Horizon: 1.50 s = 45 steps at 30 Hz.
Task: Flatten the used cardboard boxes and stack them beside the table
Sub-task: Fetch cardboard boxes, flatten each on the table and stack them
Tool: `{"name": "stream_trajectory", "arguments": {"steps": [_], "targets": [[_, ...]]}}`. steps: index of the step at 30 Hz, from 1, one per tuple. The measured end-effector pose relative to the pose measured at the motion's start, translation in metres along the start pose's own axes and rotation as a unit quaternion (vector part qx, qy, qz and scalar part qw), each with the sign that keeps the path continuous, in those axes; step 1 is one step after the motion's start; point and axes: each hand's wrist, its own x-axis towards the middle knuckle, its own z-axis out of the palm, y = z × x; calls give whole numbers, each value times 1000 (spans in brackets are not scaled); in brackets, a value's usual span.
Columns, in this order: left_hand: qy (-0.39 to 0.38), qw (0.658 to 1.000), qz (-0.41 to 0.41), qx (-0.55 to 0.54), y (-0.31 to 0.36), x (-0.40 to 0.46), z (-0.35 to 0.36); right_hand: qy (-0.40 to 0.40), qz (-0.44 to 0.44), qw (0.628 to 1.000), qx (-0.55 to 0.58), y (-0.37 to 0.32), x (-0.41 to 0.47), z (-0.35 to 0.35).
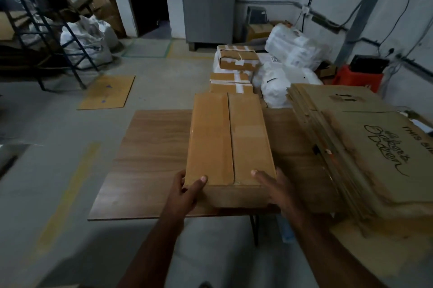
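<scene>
The brown wooden surface (150, 147) fills the middle of the room. On its right side leans a big pile of flattened cardboard boxes (365, 147) (the top one has curly writing on it). In the middle lies a long cardboard box (230, 144), not yet flattened, its top flaps closed with a seam down the middle. The left hand (187, 190) grips its near left corner, thumb on top. The right hand (274, 188) holds the near right corner, fingers curled around the side. I think this box is just being started. Next, the flaps need opening, then it gets pressed flat.
</scene>
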Motion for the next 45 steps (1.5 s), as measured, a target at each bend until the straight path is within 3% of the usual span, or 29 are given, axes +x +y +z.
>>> {"name": "stream_trajectory", "arguments": {"steps": [5,12,23,27,30,33,36,41,45], "targets": [[-31,998,-46,32,-18,37,-2,-3,18,998,-60,9,34,8],[-58,996,-44,56,-21,70,1,19,2,993,-113,25,64,12],[-57,995,-81,-13,-22,83,6,37,8,996,-76,26,73,9],[-71,989,-106,-70,-19,90,8,69,-58,994,-68,1,53,0],[-89,979,-145,-113,-32,89,14,135,-156,958,-198,-36,39,-3],[-52,982,-150,-106,-52,83,24,176,-230,878,-380,-61,21,22],[-37,990,-104,-93,-55,82,26,198,-251,800,-508,-72,8,69],[-92,996,5,14,-42,73,22,95,-233,761,-597,-86,5,139],[-44,997,58,22,-39,71,26,57,-206,755,-620,-98,2,157]]}}
